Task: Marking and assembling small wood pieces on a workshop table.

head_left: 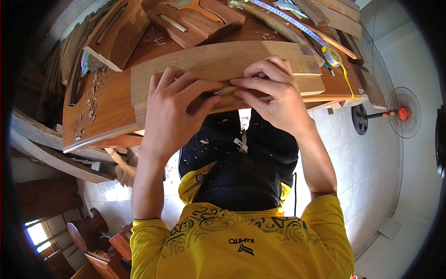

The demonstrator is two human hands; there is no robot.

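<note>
My left hand (175,95) and my right hand (274,86) meet at the near edge of a long pale board (204,58). Between their fingertips lies a small, rounded, light-brown wooden piece (226,90). My right thumb and fingers pinch it from the right, while my left fingertips close on its left end, where a small shiny spot shows. Its ends are covered by the fingers, so its kind cannot be made out. The board lies flat on the brown wooden table (114,100), with a stepped cut at its right end.
Two slotted wooden blocks (111,35) (190,30) stand behind the board, one with an orange-handled brush (204,9) on it. Right of them lie a yellow tape measure (331,56), its blade pulled out, and a dark pen (328,66). Shavings (90,104) litter the table's left; a fan (403,113) stands right.
</note>
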